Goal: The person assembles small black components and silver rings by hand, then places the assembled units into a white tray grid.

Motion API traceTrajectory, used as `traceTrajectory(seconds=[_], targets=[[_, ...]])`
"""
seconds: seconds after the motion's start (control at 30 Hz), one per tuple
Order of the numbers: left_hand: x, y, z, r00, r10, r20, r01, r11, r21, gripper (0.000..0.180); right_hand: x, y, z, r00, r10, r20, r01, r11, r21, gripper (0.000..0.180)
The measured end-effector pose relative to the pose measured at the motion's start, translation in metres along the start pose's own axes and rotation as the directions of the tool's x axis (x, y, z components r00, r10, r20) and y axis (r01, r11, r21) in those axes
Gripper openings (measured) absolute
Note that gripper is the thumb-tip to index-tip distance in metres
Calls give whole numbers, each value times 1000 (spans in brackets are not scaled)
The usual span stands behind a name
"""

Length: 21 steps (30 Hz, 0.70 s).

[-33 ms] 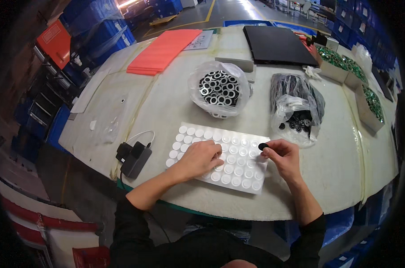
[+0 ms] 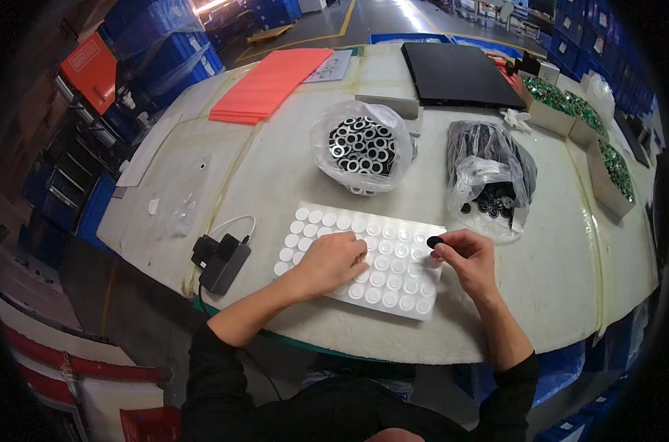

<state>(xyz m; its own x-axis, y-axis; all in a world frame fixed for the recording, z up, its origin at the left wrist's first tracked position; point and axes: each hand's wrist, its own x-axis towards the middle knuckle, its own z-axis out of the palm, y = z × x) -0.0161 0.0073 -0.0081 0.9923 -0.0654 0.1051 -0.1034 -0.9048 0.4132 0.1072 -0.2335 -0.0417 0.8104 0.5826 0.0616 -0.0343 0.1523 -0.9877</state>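
A small black round part (image 2: 435, 241) sits pinched between the thumb and fingertips of the right hand (image 2: 467, 258), a little right of centre in the frame. The hand is closed around it, with the other fingers curled under. The part hovers at the right-hand edge of a white sheet of round pads (image 2: 393, 254), which lies flat on the table (image 2: 290, 169) with its long side running left to right and tilting slightly down toward the right. So the sheet lies to the left of the part and just below it, and the nearest pads are the ones in the upper right corner of the sheet.

The left hand (image 2: 334, 261) rests palm down on the middle of the sheet, fingers loosely bent and pressing on the pads; it grips nothing I can make out. The right hand is plainly the one nearer the part, and the left is well over toward the sheet's centre.

Just above the right hand lies a clear bag of black parts (image 2: 489, 173), its mouth open toward the hand. Further left, above the sheet, sits a clear bag of black and white rings (image 2: 361, 147). At the lower left a black charger (image 2: 220, 258) with a white cable lies near the table edge.
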Motion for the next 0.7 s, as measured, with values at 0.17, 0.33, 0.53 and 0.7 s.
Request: traceTrajectory(seconds=[0.17,0.33,0.53,0.7], targets=[[3,7,7,994,100,-43,-91,980,178,8,0,-1,1,1000,12,-9,-12,1000,12,16],[1,3,9,991,112,-68,-102,985,137,7,1,0,0,1000,3,-7,-3,1000,23,16],[6,-8,4,996,89,-31,-89,996,-2,11,-1,-2,2,1000,10,-3,-10,1000,28,15],[2,-9,-5,995,83,-57,-87,993,-75,11,-2,-3,2,1000,4,16,-5,999,50,15]])
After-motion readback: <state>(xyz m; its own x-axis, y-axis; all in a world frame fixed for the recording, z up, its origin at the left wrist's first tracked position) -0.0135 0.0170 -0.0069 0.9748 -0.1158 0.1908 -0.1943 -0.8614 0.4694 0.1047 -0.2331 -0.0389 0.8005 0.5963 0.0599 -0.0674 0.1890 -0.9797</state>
